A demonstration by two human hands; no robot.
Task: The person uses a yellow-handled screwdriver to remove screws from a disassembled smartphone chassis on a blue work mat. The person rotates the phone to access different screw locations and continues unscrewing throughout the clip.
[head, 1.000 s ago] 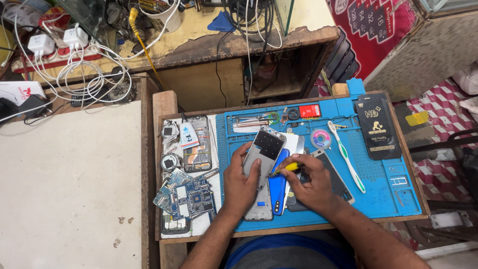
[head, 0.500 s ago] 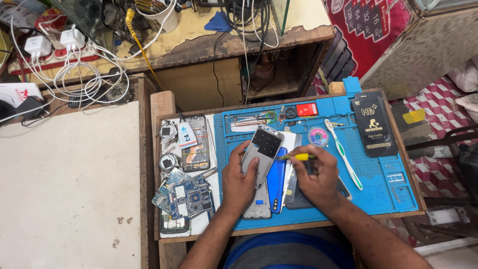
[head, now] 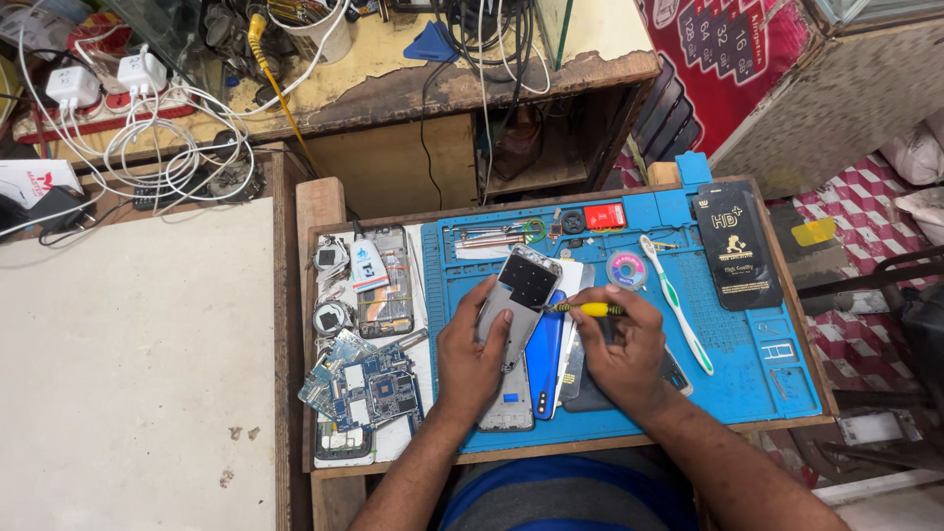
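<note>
My left hand (head: 474, 356) grips a grey opened phone frame (head: 518, 295) and presses it onto the blue work mat (head: 747, 354). My right hand (head: 619, 349) holds a yellow-handled screwdriver (head: 588, 309), whose tip points left and meets the phone frame's right edge. Under and between both hands lie a blue phone back cover (head: 544, 354) and a dark phone (head: 580, 388), partly hidden by my fingers.
A white-green toothbrush (head: 678, 313), a solder wire spool (head: 626, 268) and a black flat package (head: 736, 246) lie right on the mat. Circuit boards (head: 369, 383) and phone parts (head: 383, 285) crowd the left strip. Tweezers (head: 492, 236) sit along the mat's top. White chargers and cables (head: 147, 128) lie far left.
The screwdriver tip has shifted slightly up along the phone frame's right edge. Both hands stay in nearly the same place.
</note>
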